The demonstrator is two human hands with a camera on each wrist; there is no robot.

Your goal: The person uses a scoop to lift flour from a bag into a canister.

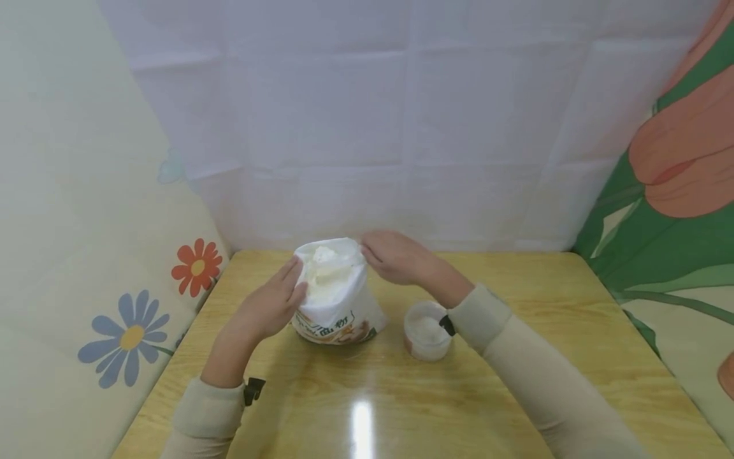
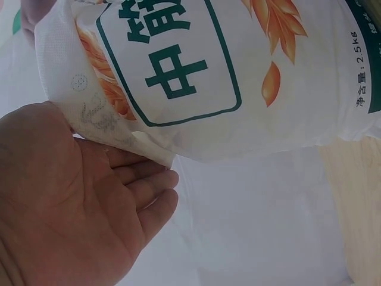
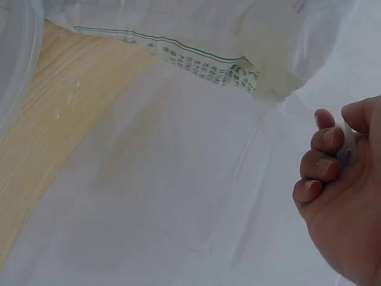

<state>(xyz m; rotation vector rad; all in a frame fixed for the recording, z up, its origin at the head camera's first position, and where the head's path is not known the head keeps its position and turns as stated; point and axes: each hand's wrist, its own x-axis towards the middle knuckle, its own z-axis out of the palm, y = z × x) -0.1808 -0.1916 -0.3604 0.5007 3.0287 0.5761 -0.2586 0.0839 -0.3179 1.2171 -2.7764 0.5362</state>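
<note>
A white flour bag (image 1: 350,303), marked 2.5kg, stands on the table with its mouth open and pale flour (image 1: 327,274) showing inside. At the left of the mouth, my left hand (image 1: 266,309) grips the rim. The left wrist view shows its fingers (image 2: 158,193) partly hidden behind the bag's edge. My right hand (image 1: 398,258) is beside the right rim, fingers curled. It pinches a thin translucent whitish piece (image 3: 347,146); whether that belongs to the bag or is a utensil handle, I cannot tell.
A round clear tub (image 1: 427,338) with white contents stands right of the bag, under my right wrist. White specks lie on the wooden table (image 1: 516,389) near it. A white cloth (image 1: 327,127) hangs behind, with flowered cloths on both sides.
</note>
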